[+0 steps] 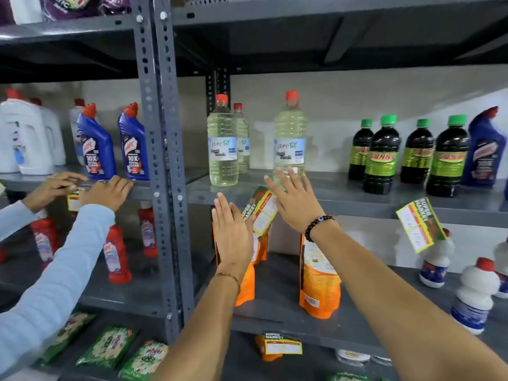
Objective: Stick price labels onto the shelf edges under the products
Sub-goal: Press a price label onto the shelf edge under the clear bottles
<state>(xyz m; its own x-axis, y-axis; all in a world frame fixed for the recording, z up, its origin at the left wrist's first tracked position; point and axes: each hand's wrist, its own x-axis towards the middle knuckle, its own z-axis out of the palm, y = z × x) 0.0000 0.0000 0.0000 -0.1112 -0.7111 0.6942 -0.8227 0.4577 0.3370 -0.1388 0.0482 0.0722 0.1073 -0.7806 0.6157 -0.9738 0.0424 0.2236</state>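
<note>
A yellow and red price label (263, 209) hangs tilted at the grey shelf edge (354, 207), below the clear bottles (222, 149) of pale liquid. My left hand (232, 233) is flat and upright with its thumb side touching the label's left edge. My right hand (292, 200) is spread open over the label's right top corner and the shelf edge, with a bead bracelet on the wrist. Neither hand grips anything. A second label (420, 224) hangs askew under the dark green-capped bottles (380, 158). A third label (283, 346) is on the lower shelf edge.
Another person's hands (107, 192) in light blue sleeves press a label on the left shelf edge under blue cleaner bottles (96, 144). A perforated grey upright (165, 171) divides the bays. Orange pouches (319, 281), red bottles and white bottles stand on the shelf below.
</note>
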